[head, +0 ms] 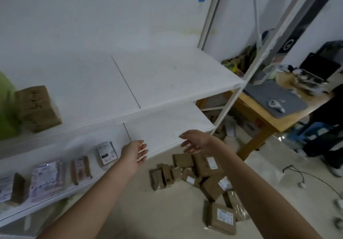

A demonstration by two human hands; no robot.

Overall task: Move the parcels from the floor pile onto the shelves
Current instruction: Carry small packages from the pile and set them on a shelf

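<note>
Head view showed both arms stretched out: the left hand and right hand hung relaxed, grasping nothing, above the parcels piled on the floor beside white shelves.

Black handwriting on brown box on upper shelf, seemingly ending "45", blurred, white circled "G" on dark banner, white labels on floor parcels illegible
</note>
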